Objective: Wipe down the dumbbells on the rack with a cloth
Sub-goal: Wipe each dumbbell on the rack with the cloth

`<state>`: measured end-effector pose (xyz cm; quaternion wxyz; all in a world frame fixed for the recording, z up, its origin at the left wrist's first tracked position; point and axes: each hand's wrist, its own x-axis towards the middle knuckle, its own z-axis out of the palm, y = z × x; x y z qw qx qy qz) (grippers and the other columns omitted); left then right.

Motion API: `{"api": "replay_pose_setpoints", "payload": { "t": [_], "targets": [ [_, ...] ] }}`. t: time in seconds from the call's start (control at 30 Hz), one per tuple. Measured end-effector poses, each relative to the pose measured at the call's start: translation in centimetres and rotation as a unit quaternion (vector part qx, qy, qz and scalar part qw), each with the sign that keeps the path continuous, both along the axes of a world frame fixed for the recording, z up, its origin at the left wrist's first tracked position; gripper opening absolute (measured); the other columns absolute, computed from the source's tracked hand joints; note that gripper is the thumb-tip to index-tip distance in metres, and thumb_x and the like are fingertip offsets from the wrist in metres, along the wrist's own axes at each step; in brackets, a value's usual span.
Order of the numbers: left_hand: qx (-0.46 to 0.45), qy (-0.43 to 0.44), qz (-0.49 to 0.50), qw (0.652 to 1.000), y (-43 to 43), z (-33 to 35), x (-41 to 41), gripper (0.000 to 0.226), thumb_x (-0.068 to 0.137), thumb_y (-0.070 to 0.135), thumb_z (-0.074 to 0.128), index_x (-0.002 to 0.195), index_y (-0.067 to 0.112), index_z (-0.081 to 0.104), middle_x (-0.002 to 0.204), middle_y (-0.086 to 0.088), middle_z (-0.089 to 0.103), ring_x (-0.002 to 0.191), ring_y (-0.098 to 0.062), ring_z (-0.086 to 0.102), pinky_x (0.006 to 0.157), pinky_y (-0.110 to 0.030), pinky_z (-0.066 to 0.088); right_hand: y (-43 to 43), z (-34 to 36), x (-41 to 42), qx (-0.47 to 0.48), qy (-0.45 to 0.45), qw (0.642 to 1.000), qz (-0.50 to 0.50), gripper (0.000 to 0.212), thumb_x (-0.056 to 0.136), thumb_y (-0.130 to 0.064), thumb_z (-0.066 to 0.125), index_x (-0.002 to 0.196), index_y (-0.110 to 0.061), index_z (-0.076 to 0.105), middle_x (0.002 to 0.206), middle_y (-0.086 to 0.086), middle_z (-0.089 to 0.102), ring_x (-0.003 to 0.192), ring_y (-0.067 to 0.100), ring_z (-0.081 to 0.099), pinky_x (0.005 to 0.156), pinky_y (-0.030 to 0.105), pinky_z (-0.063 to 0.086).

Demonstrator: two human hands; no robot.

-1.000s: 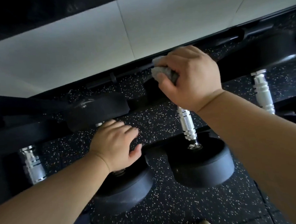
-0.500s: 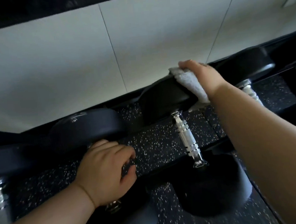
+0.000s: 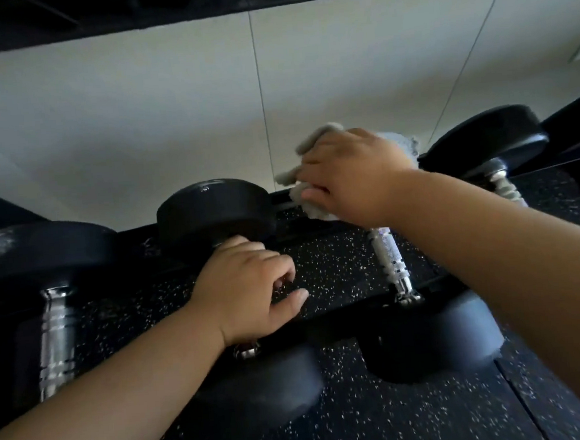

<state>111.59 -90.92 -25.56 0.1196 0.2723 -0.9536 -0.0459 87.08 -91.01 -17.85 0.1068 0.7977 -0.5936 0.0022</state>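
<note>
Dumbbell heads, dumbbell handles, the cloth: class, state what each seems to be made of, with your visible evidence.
Dumbbell heads: probably rubber coating, matte black with a dull sheen.
Dumbbell handles: metal, likely chromed steel, bright, ridged.
Cloth: soft woven fabric, grey, crumpled under the right hand.

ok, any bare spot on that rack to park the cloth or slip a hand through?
Open gap: between the handle under the left hand and the knurled handle beside it. Crowded: far rail, where the right hand presses the cloth.

No text, number or brand can be read; faint marks on one dumbbell head (image 3: 211,191) are too blurred.
</note>
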Motion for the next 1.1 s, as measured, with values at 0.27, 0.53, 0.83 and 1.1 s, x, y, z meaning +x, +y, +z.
{"api": "replay_pose_setpoints", "payload": {
  "t": [0.27, 0.53, 0.83, 1.1],
  "targets": [
    [0.009, 0.004, 0.011, 1.000, 0.0, 0.1, -0.1, 0.036, 0.089, 0.067, 0.048, 0.087, 0.036, 0.066, 0.073, 0.021, 0.061, 0.073, -0.005, 0.058, 0.083, -0.031, 0.042, 4.2, -1.3, -3.1, -0.049, -0.246, 0.953, -0.170, 0.069, 0.090, -0.072, 0.051, 0.152, -0.047, 0.033, 0.155, 0.001, 0.036, 0.148, 0.033, 0.023, 0.116, 0.056, 0.036],
    [-0.006, -0.024, 0.018, 1.000, -0.1, 0.0, -0.2, 0.037, 0.090, 0.067, 0.043, 0.086, 0.036, 0.064, 0.073, 0.021, 0.061, 0.074, -0.005, 0.058, 0.084, -0.031, 0.040, 5.0, -1.6, -2.1, -0.121, -0.164, 0.978, 0.040, 0.030, 0.103, -0.017, 0.053, 0.125, -0.007, 0.071, 0.144, 0.012, 0.061, 0.143, 0.032, 0.044, 0.119, 0.049, 0.035],
    [-0.018, -0.003, 0.011, 1.000, -0.5, -0.3, -0.3, 0.039, 0.089, 0.064, 0.046, 0.086, 0.031, 0.067, 0.076, 0.018, 0.067, 0.078, -0.013, 0.062, 0.081, -0.032, 0.037, 21.2, -0.4, -0.2, 0.090, -0.404, 0.909, -0.046, 0.033, 0.108, -0.040, 0.047, 0.119, -0.031, 0.077, 0.128, -0.023, 0.069, 0.130, -0.003, 0.056, 0.112, 0.023, 0.042],
    [-0.026, 0.023, 0.000, 0.999, -0.4, -0.7, -0.1, 0.038, 0.086, 0.060, 0.047, 0.081, 0.028, 0.068, 0.072, 0.015, 0.067, 0.076, -0.019, 0.064, 0.079, -0.034, 0.038, 21.5, -7.9, 7.0, 0.028, -0.076, 0.994, 0.069, 0.039, 0.096, -0.018, 0.044, 0.112, -0.019, 0.079, 0.134, 0.007, 0.068, 0.135, 0.027, 0.057, 0.113, 0.047, 0.045]
  ]
}}
